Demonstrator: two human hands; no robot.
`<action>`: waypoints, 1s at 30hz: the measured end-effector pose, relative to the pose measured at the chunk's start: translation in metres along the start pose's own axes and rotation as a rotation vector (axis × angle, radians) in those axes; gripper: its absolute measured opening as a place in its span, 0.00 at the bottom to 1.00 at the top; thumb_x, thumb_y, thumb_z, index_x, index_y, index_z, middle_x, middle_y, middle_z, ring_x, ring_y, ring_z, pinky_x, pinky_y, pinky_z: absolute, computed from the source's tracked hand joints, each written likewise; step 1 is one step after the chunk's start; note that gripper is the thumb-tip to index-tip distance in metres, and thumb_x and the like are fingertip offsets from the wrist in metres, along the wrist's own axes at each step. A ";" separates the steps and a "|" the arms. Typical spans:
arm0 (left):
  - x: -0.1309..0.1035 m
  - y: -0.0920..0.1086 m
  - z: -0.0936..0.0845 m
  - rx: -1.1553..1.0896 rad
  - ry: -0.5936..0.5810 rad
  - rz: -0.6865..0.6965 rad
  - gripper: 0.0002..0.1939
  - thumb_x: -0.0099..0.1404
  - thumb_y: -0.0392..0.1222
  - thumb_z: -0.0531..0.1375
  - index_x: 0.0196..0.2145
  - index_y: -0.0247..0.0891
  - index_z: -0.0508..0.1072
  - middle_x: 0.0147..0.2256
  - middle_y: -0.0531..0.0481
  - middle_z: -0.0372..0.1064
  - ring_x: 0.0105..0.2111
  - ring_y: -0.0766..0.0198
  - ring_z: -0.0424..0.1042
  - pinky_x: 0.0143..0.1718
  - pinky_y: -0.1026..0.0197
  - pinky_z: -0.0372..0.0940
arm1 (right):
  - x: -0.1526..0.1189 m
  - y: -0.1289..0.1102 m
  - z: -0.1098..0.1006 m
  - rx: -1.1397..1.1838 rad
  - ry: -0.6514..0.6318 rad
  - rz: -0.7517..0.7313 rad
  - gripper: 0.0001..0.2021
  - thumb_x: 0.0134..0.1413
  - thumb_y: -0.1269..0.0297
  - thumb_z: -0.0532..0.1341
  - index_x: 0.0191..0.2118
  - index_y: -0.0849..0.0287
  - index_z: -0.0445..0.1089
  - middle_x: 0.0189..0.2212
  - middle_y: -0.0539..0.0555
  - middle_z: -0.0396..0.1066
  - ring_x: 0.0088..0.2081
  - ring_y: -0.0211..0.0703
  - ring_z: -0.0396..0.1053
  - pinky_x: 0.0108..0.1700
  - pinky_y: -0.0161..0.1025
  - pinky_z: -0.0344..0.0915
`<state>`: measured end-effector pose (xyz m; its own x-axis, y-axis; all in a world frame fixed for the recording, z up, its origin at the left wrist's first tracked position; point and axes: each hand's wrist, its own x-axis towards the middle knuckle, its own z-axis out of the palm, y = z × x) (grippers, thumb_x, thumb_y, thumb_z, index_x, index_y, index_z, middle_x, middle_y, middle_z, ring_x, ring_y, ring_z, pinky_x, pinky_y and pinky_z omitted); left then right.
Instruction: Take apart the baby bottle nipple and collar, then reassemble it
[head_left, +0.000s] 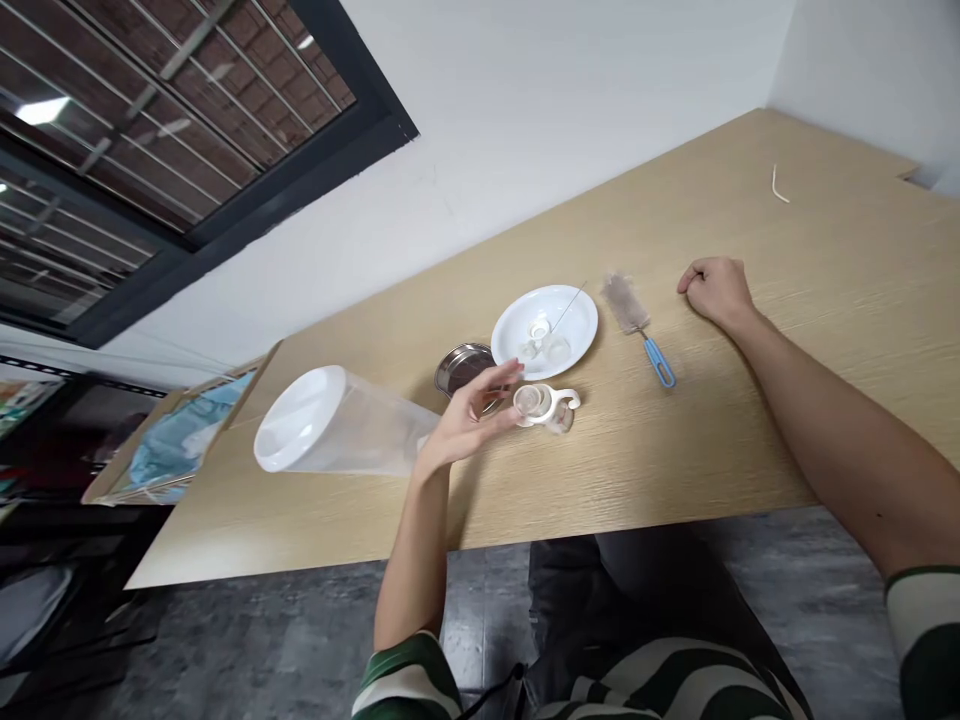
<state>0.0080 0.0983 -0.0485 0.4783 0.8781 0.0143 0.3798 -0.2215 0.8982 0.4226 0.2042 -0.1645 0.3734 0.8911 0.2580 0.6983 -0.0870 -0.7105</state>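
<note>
My left hand [471, 412] reaches over the near side of the table, thumb and fingers apart. Its thumb is at the rim of a small white plastic fitting [553, 402] with a round clear top and a curled hook; contact is hard to make out. Under the fitting shows a brownish translucent part. Just behind the fingers is a round steel bowl [454, 368], partly hidden by the hand. A white plate [514, 312] beyond it holds small white and clear parts and a thin wire. My right hand [718, 290] rests on the tabletop as a loose fist, with nothing visible in it.
A large frosted plastic container [367, 425] with a white end lies on its side at the left. A bristle brush [624, 302] with a blue handle lies between plate and right hand. A bent white strip [777, 185] lies far right. Left of the table stands a box [112, 485] with blue plastic.
</note>
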 end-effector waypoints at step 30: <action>0.114 -0.008 -0.006 0.876 0.239 -0.158 0.20 0.64 0.49 0.59 0.50 0.37 0.74 0.46 0.42 0.75 0.48 0.54 0.73 0.52 0.54 0.66 | 0.000 -0.003 0.000 -0.049 -0.027 -0.016 0.15 0.39 0.78 0.53 0.25 0.60 0.76 0.24 0.54 0.73 0.30 0.41 0.68 0.37 0.35 0.60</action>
<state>0.0551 0.2031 -0.0520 0.2302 0.9682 0.0977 0.9373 -0.2475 0.2452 0.4203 0.2041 -0.1618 0.3456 0.9043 0.2505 0.7334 -0.0937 -0.6734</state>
